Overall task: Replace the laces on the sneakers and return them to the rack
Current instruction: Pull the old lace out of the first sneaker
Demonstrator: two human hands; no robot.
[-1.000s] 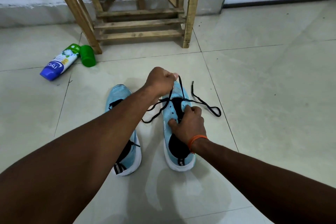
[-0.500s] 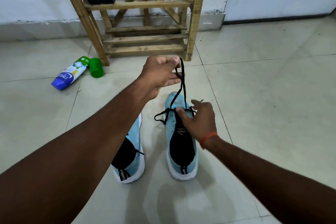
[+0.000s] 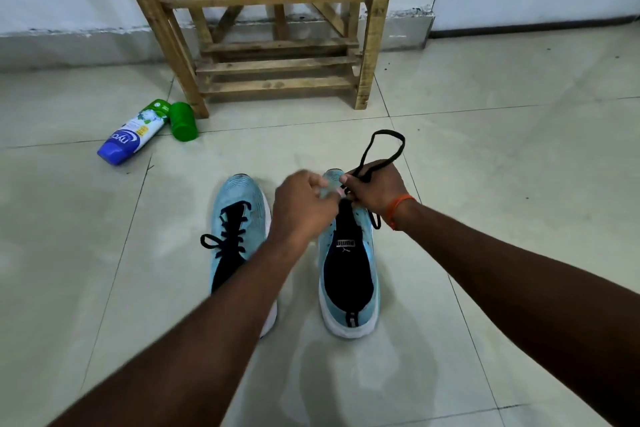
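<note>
Item: pair of light-blue knit sneakers on the pale tiled floor, in front of the slatted wooden rack.
- Left sneaker: laced in black.
- Right sneaker: lacing in hand, I judge.
- My right hand: pinches the flat black lace, its loop standing above the fist.
- My left hand: blurred beside the toe; I cannot tell its grip.
- Next: thread the lace end through an eyelet.

My right hand grips a black lace looped above the unlaced blue sneaker; my blurred left hand is just beside it.
</note>
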